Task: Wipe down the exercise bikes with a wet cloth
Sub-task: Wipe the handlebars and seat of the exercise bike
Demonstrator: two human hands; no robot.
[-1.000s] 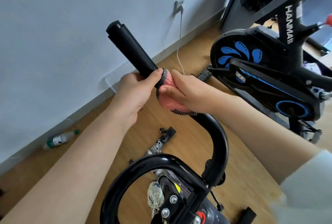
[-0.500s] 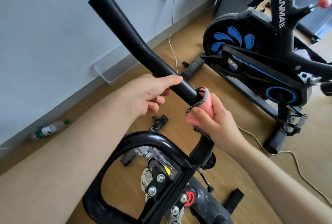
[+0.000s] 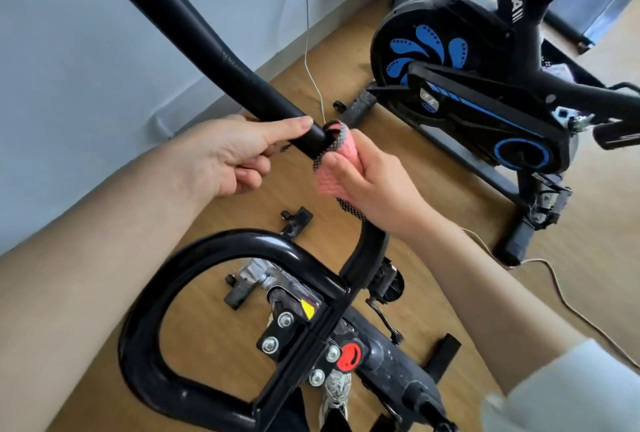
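Right now the cloth (image 3: 334, 168), pink with a dark mesh edge, is wrapped round the handlebar (image 3: 221, 53) of the near bike, just where the foam grip ends and the tube bends down. The right hand (image 3: 374, 185) is closed on the cloth, thumb pressing it to the bar. The left hand (image 3: 228, 154) is curled loosely about the grip just beside it, thumb on top, fingers only half closed beneath.

To do this stroke well, I would keep the left hand steadying the bar, squeeze the cloth fully round the tube, and draw it along with a slight twist so the underside gets wiped too. The bend below needs a slower pass, since a cloth tends to skip over curves.

Much is out of sight. The grip's far end runs off the top edge, the bar's underside is hidden, and the second bike (image 3: 467, 85) is cut off at right. Whether the cloth is wet cannot be judged; it looks possibly damp, no more
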